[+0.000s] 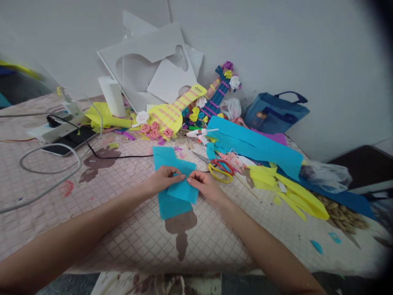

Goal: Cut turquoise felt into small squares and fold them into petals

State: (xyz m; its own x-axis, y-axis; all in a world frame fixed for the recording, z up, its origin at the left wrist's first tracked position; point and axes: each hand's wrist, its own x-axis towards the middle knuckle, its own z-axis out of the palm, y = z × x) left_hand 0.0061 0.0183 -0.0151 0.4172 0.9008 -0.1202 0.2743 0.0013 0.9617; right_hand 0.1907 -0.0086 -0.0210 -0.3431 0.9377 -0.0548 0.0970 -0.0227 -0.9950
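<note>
My left hand (166, 179) and my right hand (206, 186) meet over the middle of the table, thumbs and fingertips pinched on a small piece of blue crepe paper (184, 192). Beneath it lies a larger blue paper sheet (168, 209), flat on the quilted cloth. Just right of my right hand rest scissors with yellow and red handles (221, 172), their blades pointing left. A white glue gun (198, 133) lies behind the hands.
A yellow paper guitar (167, 116) with pink flowers and a blue one (216, 98) lean at the back. Long blue paper (258, 147) and yellow strips (288, 192) lie right. A phone (70, 141), power strip (50, 131) and cables occupy the left. A blue bag (273, 112) stands back right.
</note>
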